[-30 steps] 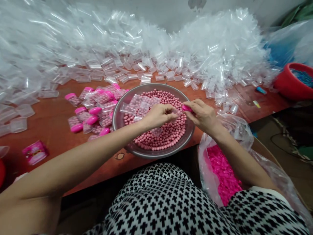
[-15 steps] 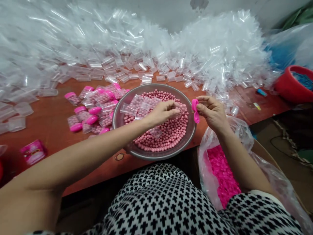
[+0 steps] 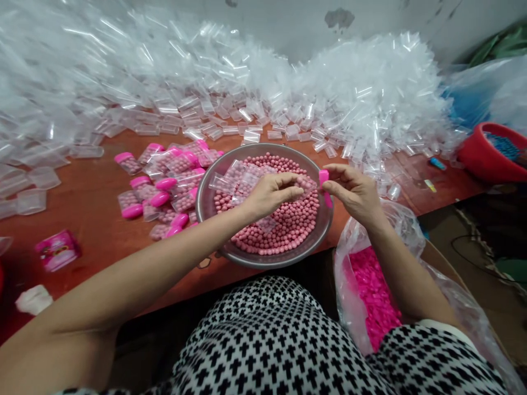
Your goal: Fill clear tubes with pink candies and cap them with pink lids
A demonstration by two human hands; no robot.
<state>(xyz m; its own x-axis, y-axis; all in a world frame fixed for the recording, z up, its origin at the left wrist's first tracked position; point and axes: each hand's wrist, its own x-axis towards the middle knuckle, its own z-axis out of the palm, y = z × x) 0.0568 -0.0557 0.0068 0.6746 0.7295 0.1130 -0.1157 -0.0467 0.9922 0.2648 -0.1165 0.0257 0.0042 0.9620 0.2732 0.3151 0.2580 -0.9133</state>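
Note:
My left hand [image 3: 276, 192] is over the metal bowl [image 3: 202, 211], thumb and fingers closed on a small clear plastic container [image 3: 307, 185] that shows pink through its wall. Beneath it the bowl holds round pink beads [image 3: 284, 233], with several clear containers [image 3: 236, 178] lying on top of them. At the bowl's right rim, my right hand [image 3: 357, 193] pinches a bright pink flip cap [image 3: 324, 184] between thumb and fingers. The cap faces the container's end; whether they touch I cannot tell.
Bead-filled containers with pink caps [image 3: 164, 184] lie left of the bowl. Clear empty containers [image 3: 214, 82] are heaped along the back. An open plastic bag of pink caps [image 3: 374, 296] stands at lower right. A red tub [image 3: 480, 159] sits at the right, a pink packet [image 3: 57, 250] at the left.
My right hand has brought the pink cap leftward, closer to the container in my left hand, and the cap has turned. The whole view has shifted slightly.

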